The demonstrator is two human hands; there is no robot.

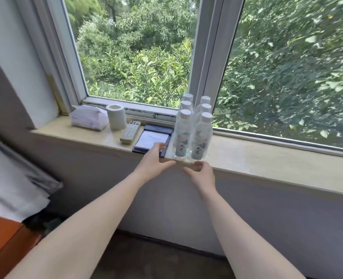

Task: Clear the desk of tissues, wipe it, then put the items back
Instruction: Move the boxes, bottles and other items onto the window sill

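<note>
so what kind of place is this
Likely a hotel or guest room. The pale stone window sill holds six clear plastic water bottles, a white notepad in a dark blue folder and a grey remote control, typical guest supplies.

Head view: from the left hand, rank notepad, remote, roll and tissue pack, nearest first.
1. Notepad: right at the left hand.
2. Remote: just left of the notepad.
3. Roll: behind the remote.
4. Tissue pack: far left.
</note>
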